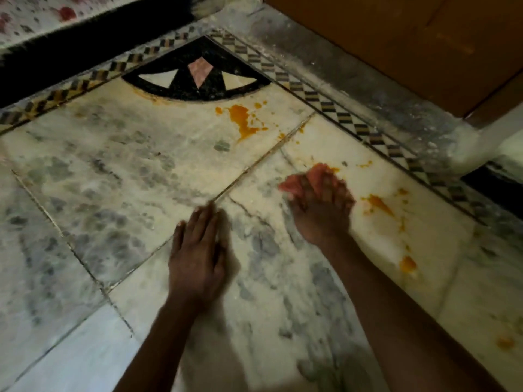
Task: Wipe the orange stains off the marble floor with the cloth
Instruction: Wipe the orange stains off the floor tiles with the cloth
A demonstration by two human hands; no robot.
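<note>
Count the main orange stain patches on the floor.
4: one below the black inlay, one right of the right hand, one nearer by the arm, one faint at lower right. The cloth may hide more.

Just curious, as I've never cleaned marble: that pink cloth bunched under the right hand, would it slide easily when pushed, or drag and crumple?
Probably soft and floppy: the pink cloth bulges unevenly from under the right hand. It likely weighs little, since one hand nearly covers it. It may drag rather than glide, as the orange stains look thick and wet on the marble floor.
</note>
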